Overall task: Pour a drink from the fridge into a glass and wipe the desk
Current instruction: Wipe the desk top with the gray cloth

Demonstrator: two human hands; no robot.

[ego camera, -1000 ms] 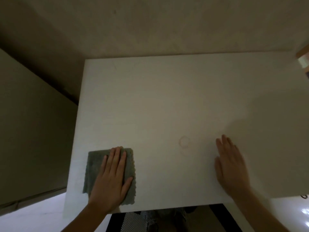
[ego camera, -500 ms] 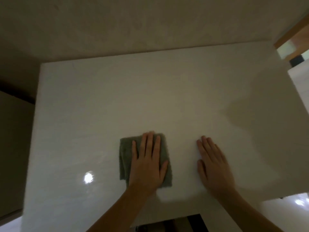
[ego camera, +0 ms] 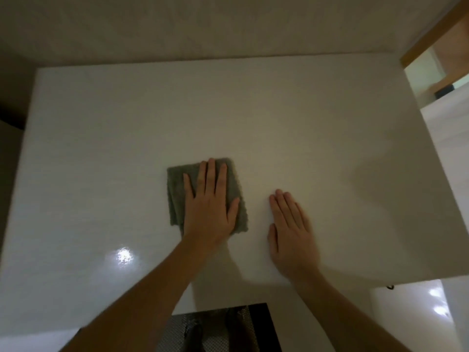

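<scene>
Desk (ego camera: 279, 118) white, glossy; left hand (ego camera: 209, 207) flat on cloth (ego camera: 177, 189).

Work surface: one white, glossy desk (ego camera: 279, 118), rectangular, its far edge set against a pale wall. A bright light reflection shows on the near-left part of the top. Lying directly on it, near the centre: one grey-green cloth (ego camera: 177, 194), folded roughly square, flat on the surface. The left hand (ego camera: 210, 207) lies palm-down on the cloth, fingers extended. The right hand (ego camera: 291, 232) lies flat on the bare top just beside the cloth, apart from it.
</scene>
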